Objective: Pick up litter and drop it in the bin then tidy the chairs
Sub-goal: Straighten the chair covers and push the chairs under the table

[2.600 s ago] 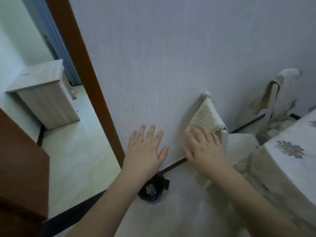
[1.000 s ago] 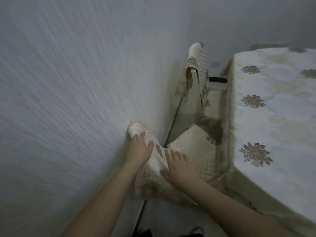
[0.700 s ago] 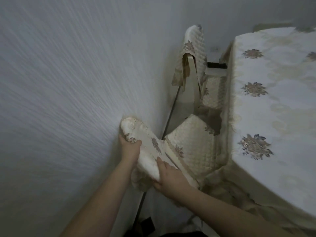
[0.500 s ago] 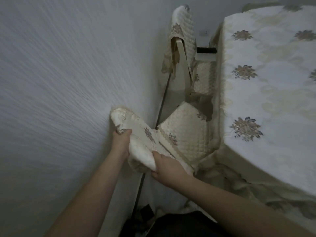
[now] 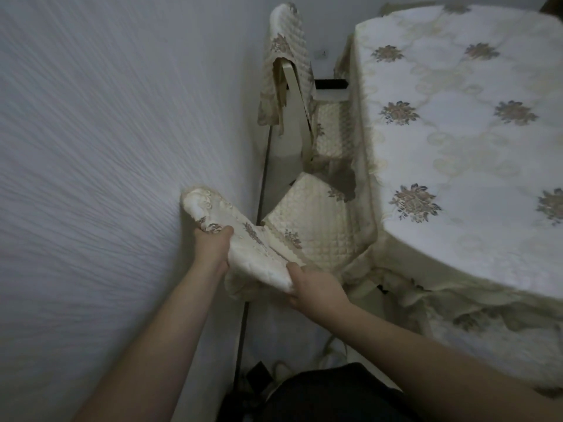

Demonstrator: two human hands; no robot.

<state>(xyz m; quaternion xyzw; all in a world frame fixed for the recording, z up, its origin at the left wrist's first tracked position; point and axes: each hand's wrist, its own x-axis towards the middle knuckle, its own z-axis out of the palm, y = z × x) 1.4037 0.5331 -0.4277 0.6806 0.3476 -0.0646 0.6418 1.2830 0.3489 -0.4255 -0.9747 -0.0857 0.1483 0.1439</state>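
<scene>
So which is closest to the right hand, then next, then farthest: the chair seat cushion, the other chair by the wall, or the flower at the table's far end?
From the right hand:
1. Seat cushion, just ahead.
2. Other chair, farther along the wall.
3. Far flower, top right on the table.

Narrow floor gap btwn wall (image 5: 91,147) & table (image 5: 457,147), blocked by chairs (image 5: 316,226).

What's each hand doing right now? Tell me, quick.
Left hand: grips the near chair's backrest top.
Right hand: grips the same backrest's other end.

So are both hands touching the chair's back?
Touching. The head view shows the left hand and right hand gripping the near chair's covered backrest.
</scene>
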